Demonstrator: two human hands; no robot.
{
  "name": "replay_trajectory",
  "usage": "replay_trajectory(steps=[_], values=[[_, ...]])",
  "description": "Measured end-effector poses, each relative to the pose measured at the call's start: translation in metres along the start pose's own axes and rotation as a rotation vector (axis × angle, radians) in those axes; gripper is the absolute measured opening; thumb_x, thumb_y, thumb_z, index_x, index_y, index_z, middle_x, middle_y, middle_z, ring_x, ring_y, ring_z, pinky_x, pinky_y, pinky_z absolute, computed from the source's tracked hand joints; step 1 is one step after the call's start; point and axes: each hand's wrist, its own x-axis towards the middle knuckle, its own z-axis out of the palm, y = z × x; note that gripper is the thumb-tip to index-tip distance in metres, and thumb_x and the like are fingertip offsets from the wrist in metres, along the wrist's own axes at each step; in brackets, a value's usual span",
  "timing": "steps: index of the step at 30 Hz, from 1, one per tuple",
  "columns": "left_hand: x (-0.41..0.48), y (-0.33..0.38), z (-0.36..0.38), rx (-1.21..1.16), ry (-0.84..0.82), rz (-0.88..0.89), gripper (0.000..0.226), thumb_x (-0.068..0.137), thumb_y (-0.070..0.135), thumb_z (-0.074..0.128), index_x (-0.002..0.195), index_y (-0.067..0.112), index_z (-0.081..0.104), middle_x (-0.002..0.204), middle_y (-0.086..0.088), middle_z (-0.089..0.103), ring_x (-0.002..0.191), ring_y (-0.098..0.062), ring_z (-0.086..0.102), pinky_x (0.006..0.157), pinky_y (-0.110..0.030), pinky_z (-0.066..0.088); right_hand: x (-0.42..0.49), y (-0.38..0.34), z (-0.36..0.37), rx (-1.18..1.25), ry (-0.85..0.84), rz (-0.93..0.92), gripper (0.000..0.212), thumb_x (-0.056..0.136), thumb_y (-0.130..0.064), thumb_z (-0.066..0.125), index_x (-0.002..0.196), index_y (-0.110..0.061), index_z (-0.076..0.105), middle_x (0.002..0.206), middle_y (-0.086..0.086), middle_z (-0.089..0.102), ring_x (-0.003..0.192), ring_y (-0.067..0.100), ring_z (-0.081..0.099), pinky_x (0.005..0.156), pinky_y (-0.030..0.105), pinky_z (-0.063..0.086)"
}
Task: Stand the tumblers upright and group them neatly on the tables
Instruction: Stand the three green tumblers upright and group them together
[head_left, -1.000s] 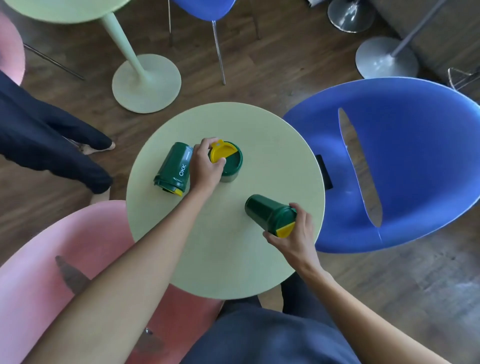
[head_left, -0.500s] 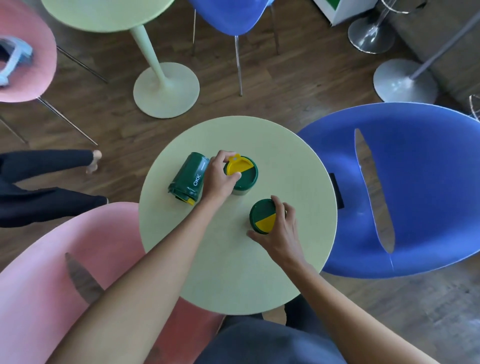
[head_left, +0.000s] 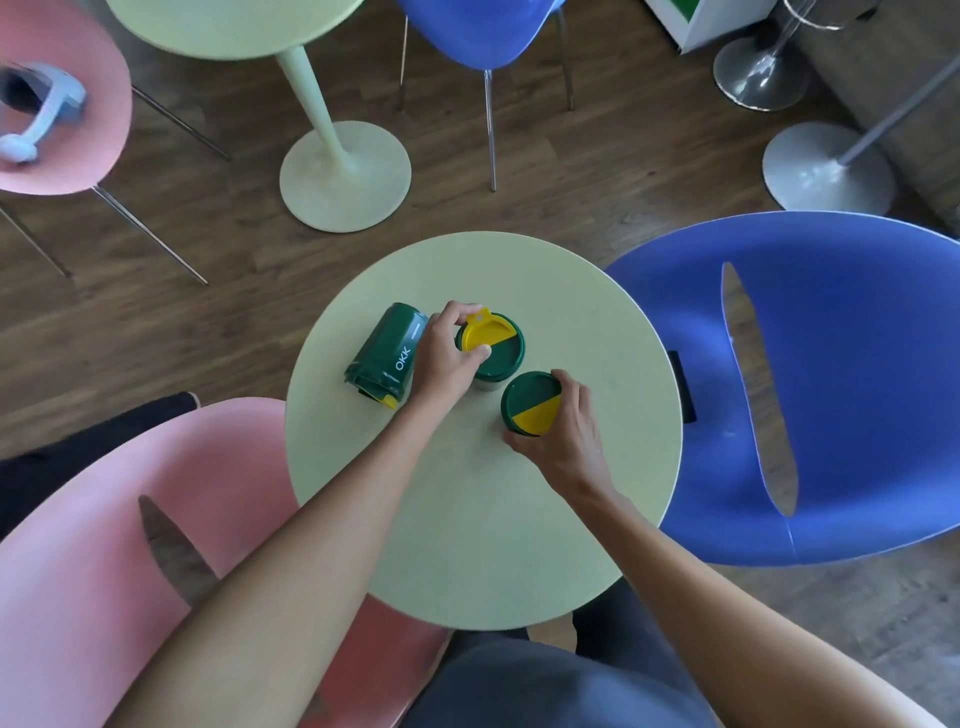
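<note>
Table: (head_left: 483, 519) round, pale green, three green tumblers on top.
Right hand: (head_left: 569, 441) fingers wrapped around upright tumbler (head_left: 531, 402); slide it snug beside its neighbour.
Left hand: (head_left: 447, 358) fingers pinching open-flap tumbler (head_left: 491, 345), steadying it.
Third tumbler: (head_left: 384, 353) lying sideways, left, needs standing.

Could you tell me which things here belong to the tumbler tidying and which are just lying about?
Job:
lying tumbler
open-flap tumbler, under left hand
closed tumbler, in right hand
round table

Lying about:
headset on pink chair
blue chair
</note>
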Motion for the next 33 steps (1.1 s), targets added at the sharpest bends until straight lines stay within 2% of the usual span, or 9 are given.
replay_trajectory(steps=[10, 14, 16, 19, 22, 25, 27, 30, 33], values=[[-0.002, -0.007, 0.001, -0.029, -0.012, 0.026, 0.048, 0.081, 0.008, 0.074, 0.125, 0.02, 0.06, 0.126, -0.002, 0.062, 0.117, -0.015, 0.055, 0.097, -0.033, 0.049, 0.001, 0.003, 0.002, 0.032, 0.01, 0.004, 0.099, 0.067, -0.035, 0.088, 0.146, -0.023, 0.031, 0.143, 0.0, 0.037, 0.132, 0.02, 0.043, 0.098, 0.027, 0.04], [-0.01, -0.011, -0.001, -0.074, 0.041, 0.032, 0.041, 0.09, 0.03, 0.067, 0.129, 0.021, 0.059, 0.125, 0.0, 0.061, 0.115, -0.013, 0.054, 0.096, -0.025, 0.044, -0.003, 0.005, -0.002, 0.115, -0.029, 0.005, 0.095, 0.074, -0.049, 0.081, 0.149, -0.024, 0.028, 0.146, -0.001, 0.034, 0.136, 0.014, 0.037, 0.108, 0.029, 0.035], [-0.013, -0.023, -0.009, -0.049, 0.243, -0.028, 0.041, 0.09, 0.04, 0.06, 0.126, 0.019, 0.062, 0.121, -0.003, 0.064, 0.111, -0.017, 0.056, 0.095, -0.032, 0.046, -0.004, 0.005, -0.007, 0.201, -0.018, 0.031, 0.081, 0.087, -0.051, 0.067, 0.151, -0.022, 0.028, 0.15, 0.002, 0.033, 0.14, 0.016, 0.035, 0.114, 0.032, 0.031], [-0.014, -0.052, -0.028, 0.196, 0.438, -0.243, 0.049, 0.085, 0.04, 0.065, 0.126, 0.015, 0.058, 0.126, -0.011, 0.061, 0.116, -0.032, 0.054, 0.096, -0.042, 0.04, 0.003, 0.008, -0.013, 0.244, -0.011, 0.101, 0.06, 0.096, -0.038, 0.058, 0.148, -0.016, 0.038, 0.147, 0.009, 0.042, 0.127, 0.019, 0.046, 0.103, 0.03, 0.038], [-0.019, -0.076, -0.043, 0.3, 0.373, -0.498, 0.079, 0.072, 0.047, 0.078, 0.137, 0.017, 0.045, 0.144, -0.012, 0.044, 0.133, -0.035, 0.039, 0.108, -0.05, 0.032, 0.012, 0.014, -0.012, 0.261, -0.055, 0.162, 0.055, 0.095, -0.037, 0.061, 0.143, -0.015, 0.044, 0.14, 0.011, 0.051, 0.121, 0.021, 0.051, 0.097, 0.033, 0.043], [-0.018, -0.097, -0.047, 0.131, 0.225, -0.524, 0.097, 0.066, 0.035, 0.087, 0.145, 0.014, 0.034, 0.146, -0.014, 0.039, 0.136, -0.034, 0.035, 0.11, -0.048, 0.035, 0.014, 0.02, -0.01, 0.333, -0.08, 0.205, 0.058, 0.091, -0.043, 0.063, 0.141, -0.019, 0.046, 0.139, 0.01, 0.052, 0.124, 0.027, 0.054, 0.104, 0.046, 0.047], [-0.017, -0.103, -0.048, -0.001, 0.172, -0.505, 0.101, 0.063, 0.024, 0.09, 0.145, 0.014, 0.033, 0.14, -0.013, 0.042, 0.129, -0.031, 0.044, 0.107, -0.045, 0.043, 0.013, 0.022, -0.009, 0.363, -0.08, 0.217, 0.057, 0.092, -0.043, 0.063, 0.141, -0.02, 0.046, 0.139, 0.009, 0.051, 0.124, 0.028, 0.054, 0.105, 0.048, 0.047], [-0.023, -0.101, -0.05, -0.051, 0.206, -0.485, 0.096, 0.057, 0.017, 0.091, 0.138, 0.015, 0.039, 0.132, -0.012, 0.048, 0.116, -0.027, 0.055, 0.088, -0.035, 0.055, 0.013, 0.021, -0.007, 0.393, -0.059, 0.223, 0.055, 0.093, -0.04, 0.063, 0.141, -0.019, 0.046, 0.139, 0.009, 0.05, 0.124, 0.027, 0.054, 0.104, 0.044, 0.048], [-0.04, -0.089, -0.049, -0.106, 0.263, -0.452, 0.089, 0.059, 0.015, 0.09, 0.134, 0.016, 0.043, 0.129, -0.008, 0.043, 0.106, -0.02, 0.054, 0.074, -0.022, 0.051, 0.013, 0.021, -0.006, 0.424, -0.053, 0.236, 0.056, 0.092, -0.04, 0.065, 0.14, -0.02, 0.047, 0.139, 0.009, 0.051, 0.124, 0.027, 0.054, 0.103, 0.043, 0.048]])
